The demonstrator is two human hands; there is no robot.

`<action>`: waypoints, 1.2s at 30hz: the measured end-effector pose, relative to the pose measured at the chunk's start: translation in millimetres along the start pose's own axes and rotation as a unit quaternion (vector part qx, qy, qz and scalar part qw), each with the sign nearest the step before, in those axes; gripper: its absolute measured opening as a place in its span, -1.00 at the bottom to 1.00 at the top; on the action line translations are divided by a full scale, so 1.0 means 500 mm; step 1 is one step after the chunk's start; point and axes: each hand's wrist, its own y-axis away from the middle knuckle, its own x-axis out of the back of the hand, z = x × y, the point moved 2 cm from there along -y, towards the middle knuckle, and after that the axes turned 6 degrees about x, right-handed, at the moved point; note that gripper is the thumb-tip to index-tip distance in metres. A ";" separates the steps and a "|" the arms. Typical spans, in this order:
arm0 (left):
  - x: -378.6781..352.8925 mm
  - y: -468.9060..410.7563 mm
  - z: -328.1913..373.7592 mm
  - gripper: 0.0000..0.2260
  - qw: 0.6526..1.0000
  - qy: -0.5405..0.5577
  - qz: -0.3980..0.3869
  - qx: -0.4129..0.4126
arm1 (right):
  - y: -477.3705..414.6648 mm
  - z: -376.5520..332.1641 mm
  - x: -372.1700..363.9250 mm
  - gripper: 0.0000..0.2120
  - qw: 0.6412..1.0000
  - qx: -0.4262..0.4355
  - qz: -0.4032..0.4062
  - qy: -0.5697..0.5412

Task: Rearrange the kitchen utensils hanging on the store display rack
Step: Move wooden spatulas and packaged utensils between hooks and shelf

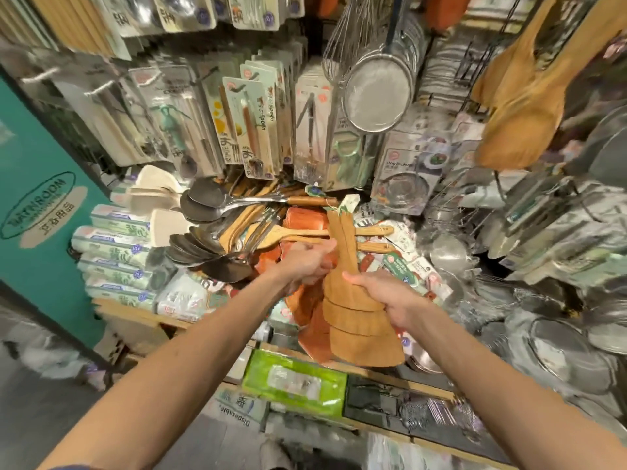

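Note:
A stack of several light wooden spatulas [359, 320] hangs in the middle of the rack, blades down, handles rising to paper tags [349, 202]. My right hand [390, 296] grips the stack from the right, thumb across the top blade. My left hand [310, 264] curls round the spatula handles from the left, at the level of other wooden spoons [339, 232] lying sideways behind. Reddish-brown wooden spatulas [312, 320] hang just behind and left of the stack.
Metal ladles and turners [210, 232] fan out to the left. Packaged cutlery cards [251, 127] hang above, with a mesh strainer [376, 93] and large wooden spatulas [522, 106] at upper right. Steel strainers [563, 344] crowd the right. A green pack [295, 385] lies on the shelf below.

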 end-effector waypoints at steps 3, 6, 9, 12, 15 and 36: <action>-0.063 0.014 0.010 -0.69 0.998 0.058 -0.002 0.013 | 0.020 0.000 0.023 -0.80 1.000 0.020 -0.006 0.001; -0.114 0.031 0.020 -0.45 0.994 0.102 -0.004 0.041 | 0.057 0.001 0.043 -0.85 0.999 0.038 -0.030 0.017; -0.165 0.047 0.024 -0.61 0.984 0.175 -0.014 0.034 | 0.103 0.024 0.080 -0.91 0.997 0.055 -0.052 0.012; -0.210 0.073 0.021 -0.73 0.973 0.227 -0.025 0.032 | 0.145 0.069 0.119 -0.74 0.995 0.066 -0.051 0.052; -0.249 0.091 0.016 -0.72 0.971 0.240 -0.005 0.008 | 0.186 0.103 0.155 -0.37 0.986 0.094 -0.067 0.117; -0.461 0.425 0.160 -0.78 0.931 0.119 0.090 -0.333 | 0.437 -0.191 0.337 -0.78 0.871 0.452 0.101 0.162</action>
